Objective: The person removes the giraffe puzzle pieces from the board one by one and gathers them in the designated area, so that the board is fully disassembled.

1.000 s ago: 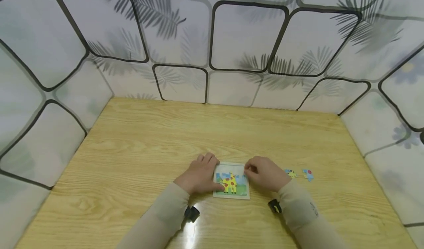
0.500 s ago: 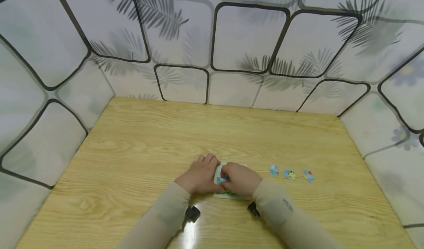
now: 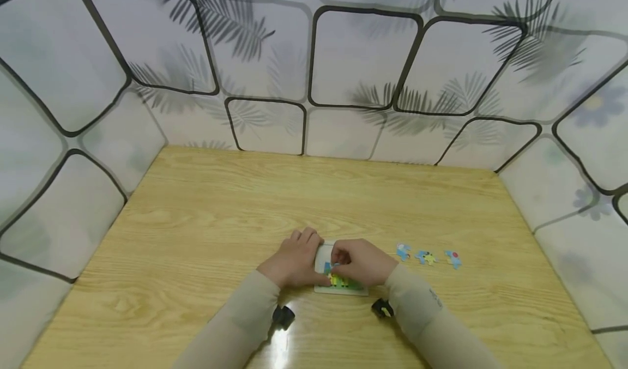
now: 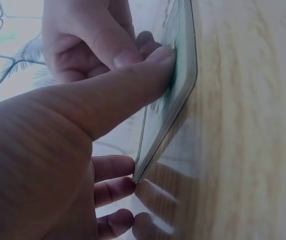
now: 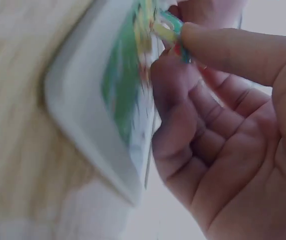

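A small square giraffe puzzle board (image 3: 324, 254) with a pale frame lies on the wooden table. My left hand (image 3: 294, 260) grips its left side, thumb across the picture and fingers at the edge. Over the middle of the board, my right hand (image 3: 365, 262) pinches a puzzle piece (image 5: 165, 32) between thumb and forefinger. Yellow, teal and a bit of red show on that piece in the right wrist view, close to the picture's surface. The right hand covers much of the board's upper right in the head view. In the left wrist view both thumbs nearly meet over the board (image 4: 183, 85).
Three loose puzzle pieces lie in a row right of the board: a blue one (image 3: 403, 251), a blue and yellow one (image 3: 426, 257), and a blue one with a red spot (image 3: 453, 259). A patterned cloth wall (image 3: 343, 132) encloses the table (image 3: 235, 200) behind and at the sides.
My right hand has moved left from the board's right edge onto its middle, uncovering the nearest loose piece, and now pinches a piece there. My left hand has stayed put.
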`<act>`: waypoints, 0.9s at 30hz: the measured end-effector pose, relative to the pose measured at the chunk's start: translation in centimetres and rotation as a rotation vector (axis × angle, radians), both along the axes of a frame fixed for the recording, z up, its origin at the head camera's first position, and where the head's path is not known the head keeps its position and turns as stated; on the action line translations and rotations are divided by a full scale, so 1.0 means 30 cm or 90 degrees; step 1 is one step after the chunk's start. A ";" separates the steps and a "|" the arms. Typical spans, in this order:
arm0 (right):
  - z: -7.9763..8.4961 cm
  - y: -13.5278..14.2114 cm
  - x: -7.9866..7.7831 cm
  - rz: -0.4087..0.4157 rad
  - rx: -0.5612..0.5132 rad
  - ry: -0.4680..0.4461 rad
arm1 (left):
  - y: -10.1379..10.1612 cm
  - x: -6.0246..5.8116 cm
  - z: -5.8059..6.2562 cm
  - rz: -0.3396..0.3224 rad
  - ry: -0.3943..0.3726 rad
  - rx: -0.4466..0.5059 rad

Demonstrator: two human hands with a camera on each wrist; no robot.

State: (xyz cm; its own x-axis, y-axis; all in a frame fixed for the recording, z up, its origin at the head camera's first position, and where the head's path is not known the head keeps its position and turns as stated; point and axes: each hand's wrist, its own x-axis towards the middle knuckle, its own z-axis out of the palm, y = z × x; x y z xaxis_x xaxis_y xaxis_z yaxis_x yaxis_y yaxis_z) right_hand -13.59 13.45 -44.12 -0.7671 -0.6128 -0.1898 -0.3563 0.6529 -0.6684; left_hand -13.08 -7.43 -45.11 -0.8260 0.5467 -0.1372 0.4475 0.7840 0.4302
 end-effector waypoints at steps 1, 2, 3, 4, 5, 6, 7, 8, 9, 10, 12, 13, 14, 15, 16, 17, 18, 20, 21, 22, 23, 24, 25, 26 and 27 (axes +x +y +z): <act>0.003 0.014 -0.001 -0.008 -0.011 -0.012 | 0.001 0.000 -0.001 0.001 0.001 0.000; 0.006 0.031 -0.004 -0.016 -0.023 -0.022 | 0.003 0.000 -0.003 0.001 0.002 0.002; 0.013 0.049 -0.006 -0.024 -0.036 -0.031 | 0.004 0.000 -0.004 0.001 0.004 0.002; 0.019 0.069 -0.008 -0.036 -0.047 -0.044 | 0.006 0.000 -0.005 0.001 0.004 0.004; 0.026 0.089 -0.009 -0.049 -0.059 -0.053 | 0.007 0.000 -0.005 0.000 0.003 0.004; 0.031 0.112 -0.010 -0.060 -0.063 -0.054 | 0.008 0.000 -0.005 -0.001 0.003 0.006; 0.035 0.135 -0.012 -0.073 -0.065 -0.056 | 0.008 0.000 -0.006 -0.003 0.003 0.008; 0.039 0.158 -0.013 -0.086 -0.067 -0.056 | 0.008 0.001 -0.006 -0.004 0.002 0.012; 0.041 0.181 -0.014 -0.098 -0.066 -0.057 | 0.007 0.002 -0.005 -0.004 -0.001 0.014; 0.041 0.201 -0.014 -0.110 -0.063 -0.058 | 0.005 0.002 -0.005 -0.003 -0.004 0.014; 0.037 0.235 -0.016 -0.119 -0.055 -0.052 | -0.003 0.005 -0.003 0.004 -0.004 0.011; 0.032 0.249 -0.016 -0.121 -0.053 -0.055 | -0.008 0.007 -0.002 0.009 -0.005 0.011; 0.028 0.261 -0.015 -0.121 -0.049 -0.052 | -0.013 0.008 -0.001 0.013 -0.005 0.009; 0.023 0.274 -0.014 -0.120 -0.043 -0.048 | -0.017 0.009 -0.001 0.017 -0.006 0.008; 0.019 0.287 -0.012 -0.120 -0.035 -0.044 | -0.020 0.009 -0.001 0.018 -0.005 0.008; 0.015 0.301 -0.009 -0.120 -0.025 -0.038 | -0.021 0.009 -0.001 0.017 -0.006 0.013; 0.013 0.316 -0.005 -0.120 -0.013 -0.033 | -0.021 0.008 -0.002 0.016 -0.008 0.017; 0.013 0.348 0.005 -0.123 0.007 -0.031 | -0.018 0.006 -0.004 0.010 -0.014 0.025; 0.015 0.364 0.010 -0.122 0.016 -0.033 | -0.016 0.005 -0.006 0.008 -0.018 0.027; 0.017 0.379 0.015 -0.122 0.024 -0.037 | -0.013 0.004 -0.007 0.007 -0.019 0.028; 0.021 0.392 0.020 -0.122 0.031 -0.041 | -0.010 0.003 -0.008 0.007 -0.021 0.027; 0.024 0.403 0.025 -0.127 0.038 -0.050 | -0.008 0.003 -0.009 0.006 -0.021 0.027; 0.029 0.412 0.029 -0.130 0.043 -0.057 | -0.006 0.002 -0.011 0.006 -0.021 0.025; 0.032 0.418 0.031 -0.130 0.046 -0.061 | -0.003 0.000 -0.014 0.006 -0.020 0.022; 0.036 0.422 0.034 -0.131 0.047 -0.066 | -0.002 -0.001 -0.013 0.006 -0.019 0.023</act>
